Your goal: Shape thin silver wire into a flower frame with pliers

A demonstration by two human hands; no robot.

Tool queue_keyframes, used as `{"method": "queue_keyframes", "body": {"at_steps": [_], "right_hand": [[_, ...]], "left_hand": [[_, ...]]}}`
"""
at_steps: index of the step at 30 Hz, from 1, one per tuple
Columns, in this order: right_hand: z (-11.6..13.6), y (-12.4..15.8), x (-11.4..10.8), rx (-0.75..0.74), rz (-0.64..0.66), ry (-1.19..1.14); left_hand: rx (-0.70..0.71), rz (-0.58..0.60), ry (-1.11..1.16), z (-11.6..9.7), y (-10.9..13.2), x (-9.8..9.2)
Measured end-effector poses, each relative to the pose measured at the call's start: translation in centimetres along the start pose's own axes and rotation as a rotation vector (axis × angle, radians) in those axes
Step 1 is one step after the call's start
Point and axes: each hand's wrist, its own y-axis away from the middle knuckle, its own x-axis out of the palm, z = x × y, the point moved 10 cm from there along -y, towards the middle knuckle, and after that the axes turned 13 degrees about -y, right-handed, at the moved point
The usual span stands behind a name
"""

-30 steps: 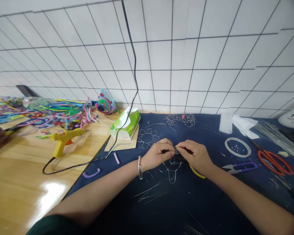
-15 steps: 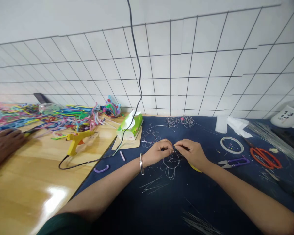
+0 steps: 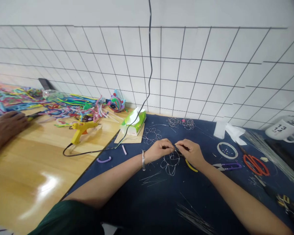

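Note:
Thumb and fingers of my left hand [image 3: 160, 149] pinch the top of a wire flower frame [image 3: 171, 169], a thin ring with looped petals. My right hand [image 3: 189, 151] pinches the same spot from the other side, fingertips almost touching the left ones. The exact wire ends between the fingers are too small to make out. Below the hands, the loops hang over the dark blue cloth [image 3: 147, 209]. A finished-looking wire flower [image 3: 152, 135] lies just beyond my left hand. Partly under my right wrist shows a curved yellow handle [image 3: 191, 165].
Left, a yellow glue gun [image 3: 82, 130] with its cord, a tissue pack [image 3: 134, 124] and colourful pipe cleaners [image 3: 63, 106]; another person's hand [image 3: 11, 125] rests there. Right, purple snips [image 3: 227, 166], orange-handled scissors [image 3: 256, 164], a bead dish [image 3: 227, 150] and a mug [image 3: 284, 129]. Loose wires [image 3: 193, 218] lie in front.
The camera view has tilted and shifted slightly. Both hands stay pinched together on the wire flower, with only slight movement; more of the yellow handle shows beside my right wrist.

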Motion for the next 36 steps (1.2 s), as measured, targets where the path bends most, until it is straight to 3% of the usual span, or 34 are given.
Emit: {"method": "queue_keyframes", "body": {"at_steps": [11,26,36], "right_hand": [[-0.4,0.4,1.2,-0.016,0.025,-0.003],[-2.3,1.1,1.4,-0.013,-0.058,-0.077],[-3.4,1.4,1.4,0.075,-0.106,-0.15]], "left_hand": [[-0.049,-0.011,-0.061,2.0,0.4,0.0],[-0.003,0.106,-0.097,2.3,0.1,1.4],[-0.007,0.077,-0.089,2.2,0.2,1.5]]}}
